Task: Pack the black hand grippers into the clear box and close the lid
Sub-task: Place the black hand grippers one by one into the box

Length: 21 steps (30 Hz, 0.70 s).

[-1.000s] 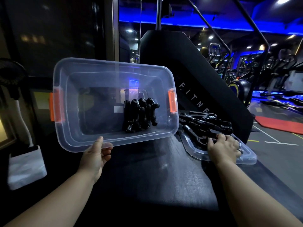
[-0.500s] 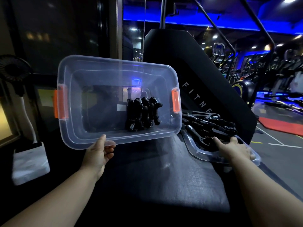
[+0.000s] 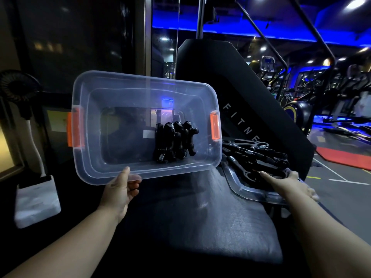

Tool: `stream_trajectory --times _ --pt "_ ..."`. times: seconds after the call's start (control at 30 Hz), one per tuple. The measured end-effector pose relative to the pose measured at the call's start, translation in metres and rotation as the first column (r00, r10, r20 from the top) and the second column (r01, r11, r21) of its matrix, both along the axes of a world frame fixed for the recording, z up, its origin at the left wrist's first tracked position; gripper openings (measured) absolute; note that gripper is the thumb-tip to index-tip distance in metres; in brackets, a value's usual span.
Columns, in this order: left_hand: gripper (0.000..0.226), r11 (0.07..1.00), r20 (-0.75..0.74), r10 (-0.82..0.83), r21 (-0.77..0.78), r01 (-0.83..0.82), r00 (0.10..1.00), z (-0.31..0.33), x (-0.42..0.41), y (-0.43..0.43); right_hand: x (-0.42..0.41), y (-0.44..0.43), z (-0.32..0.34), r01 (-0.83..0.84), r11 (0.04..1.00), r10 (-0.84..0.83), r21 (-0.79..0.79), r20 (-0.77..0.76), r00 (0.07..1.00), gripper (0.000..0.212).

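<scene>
**A:** Where is the clear box?

**B:** It's tipped up with its open mouth toward the camera, above the padded worktop. The left hand grips its near rim, thumb on the inside and fingers curled underneath.

**A:** Anything in it?

**B:** A bunch of black hand grippers, packed side by side. They sit right of the middle and low down in the box. There's an orange latch on each short end.

**A:** And the right hand?

**B:** It's out to the right, well apart from the left one. It lies over the lid, which rests flat on the worktop just beside the box. Its fingers are stretched out and touch the pile of loose grippers heaped on the lid (the hand is blurred, so I cannot tell more about the fingertips).

**A:** Behind all that?

**B:** A dark backrest lettered "FITNE", and a fan at far left.
</scene>
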<state>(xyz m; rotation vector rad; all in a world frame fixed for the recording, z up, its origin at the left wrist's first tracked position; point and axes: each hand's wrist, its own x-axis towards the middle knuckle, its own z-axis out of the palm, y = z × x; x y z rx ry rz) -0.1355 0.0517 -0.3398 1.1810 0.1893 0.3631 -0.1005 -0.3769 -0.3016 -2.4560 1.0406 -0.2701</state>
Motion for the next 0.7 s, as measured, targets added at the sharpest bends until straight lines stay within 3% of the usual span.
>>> stream_trajectory --times 0.3,0.5,0.6,0.7 --pt "0.039 1.0 0.001 0.0 0.008 0.0 1.0 0.0 0.0 0.001 -0.003 0.01 -0.01 0.066 0.997 -0.071 0.026 0.283 0.957 0.122" --pt "0.039 1.0 -0.002 -0.004 0.008 0.004 1.0 -0.001 0.001 0.002 -0.008 0.016 -0.021 0.002 1.0 -0.019 0.029 0.595 0.804 0.116" --pt "0.039 1.0 -0.002 -0.008 0.011 0.008 1.0 -0.001 0.001 0.002 -0.009 0.015 -0.019 -0.044 0.998 0.003 0.048 0.651 0.759 0.116" --pt "0.039 1.0 -0.005 -0.003 0.009 0.003 1.0 -0.001 0.001 0.002 -0.011 0.012 -0.019 -0.073 0.993 -0.007 0.09 0.673 0.739 0.099"
